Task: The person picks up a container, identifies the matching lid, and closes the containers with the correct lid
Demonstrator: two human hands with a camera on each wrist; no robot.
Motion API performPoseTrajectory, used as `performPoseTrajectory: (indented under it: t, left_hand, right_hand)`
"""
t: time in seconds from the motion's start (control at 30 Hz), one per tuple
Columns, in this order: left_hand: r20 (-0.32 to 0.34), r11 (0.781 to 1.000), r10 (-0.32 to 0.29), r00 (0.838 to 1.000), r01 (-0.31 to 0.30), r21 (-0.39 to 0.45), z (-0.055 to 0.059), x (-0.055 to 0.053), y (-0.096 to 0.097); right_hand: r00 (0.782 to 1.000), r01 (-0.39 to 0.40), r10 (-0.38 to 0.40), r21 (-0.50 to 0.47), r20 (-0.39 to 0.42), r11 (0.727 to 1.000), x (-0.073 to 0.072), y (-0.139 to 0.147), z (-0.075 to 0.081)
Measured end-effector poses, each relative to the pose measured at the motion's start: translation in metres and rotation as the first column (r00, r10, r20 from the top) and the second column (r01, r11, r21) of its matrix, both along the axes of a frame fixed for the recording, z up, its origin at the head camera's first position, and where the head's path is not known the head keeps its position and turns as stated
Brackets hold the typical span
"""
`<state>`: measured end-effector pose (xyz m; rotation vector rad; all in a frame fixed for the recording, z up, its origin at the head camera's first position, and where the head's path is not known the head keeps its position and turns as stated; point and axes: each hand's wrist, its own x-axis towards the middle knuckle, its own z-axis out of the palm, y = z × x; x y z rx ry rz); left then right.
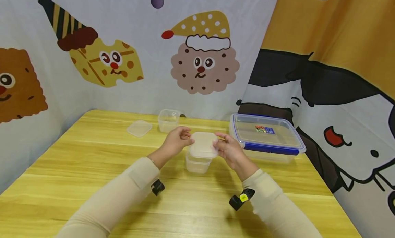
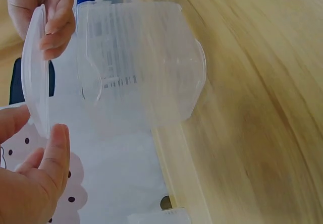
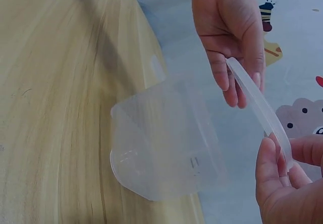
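A translucent white square lid (image 1: 203, 144) is held up between my two hands, level with its flat top showing in the head view. My left hand (image 1: 175, 143) pinches its left edge between thumb and fingers. Gripping the opposite edge is my right hand (image 1: 232, 151). Just below the lid, a small clear plastic container (image 1: 197, 166) stands on the table, its upper part overlapped by the lid. Both wrist views catch the lid (image 2: 38, 75) edge-on, apart from the container (image 3: 161, 148).
Behind my left hand stands another clear container (image 1: 168, 120), with a loose lid (image 1: 139, 128) lying flat to its left. A large clear box (image 1: 267, 137) with a blue-edged lid sits at the right. A printed cloth (image 1: 123, 97) hangs behind the wooden table (image 1: 92, 169).
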<state>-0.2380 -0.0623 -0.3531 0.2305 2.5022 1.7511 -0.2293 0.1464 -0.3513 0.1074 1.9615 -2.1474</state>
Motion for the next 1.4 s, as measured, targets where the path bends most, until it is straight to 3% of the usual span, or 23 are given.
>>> performPoseTrajectory:
  t: [0.47, 1.4]
  left_hand:
    - [0.017, 0.998, 0.043, 0.999, -0.043, 0.045, 0.002, -0.001, 0.003]
    - [0.006, 0.996, 0.077, 0.997, -0.076, -0.04, -0.01, -0.003, 0.0]
  right_hand:
    - [0.999, 0.003, -0.001, 0.045, -0.032, 0.999, -0.003, -0.007, -0.004]
    - [0.997, 0.024, -0.012, 0.153, -0.075, 0.988, -0.004, -0.014, -0.014]
